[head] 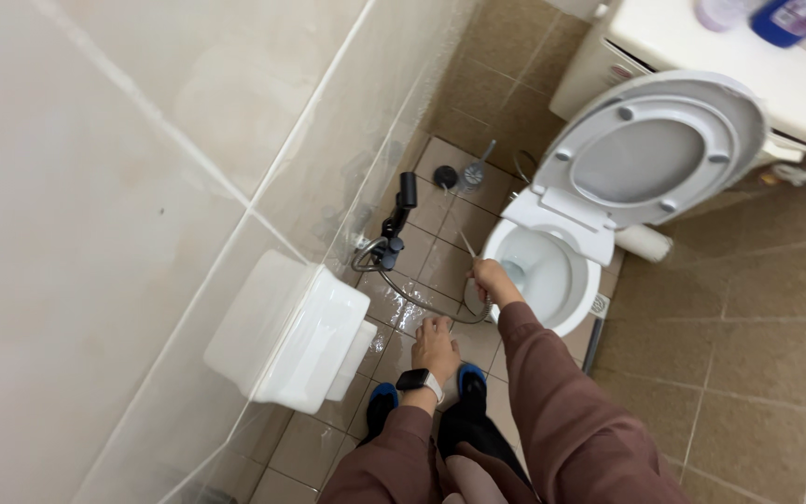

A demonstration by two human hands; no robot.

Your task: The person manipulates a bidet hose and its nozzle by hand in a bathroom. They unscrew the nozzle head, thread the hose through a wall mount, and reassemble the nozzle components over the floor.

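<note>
Already the right hand (491, 278) was closed around the head of a spray hose (422, 305) at the rim of the toilet bowl (552, 313), its seat and lid (657, 149) raised. Meanwhile the left hand (435, 347), fingers loosely spread and holding nothing, hung above the wet floor tiles (394, 308). Water shone on those tiles, and a toilet brush (476, 171) lay untouched by the wall.

White toilet bowl (552, 280); brown-tiled floor (748, 327) (pale grout lines); maroon sleeves (562, 411); blue-toed slippers (470, 378).
</note>
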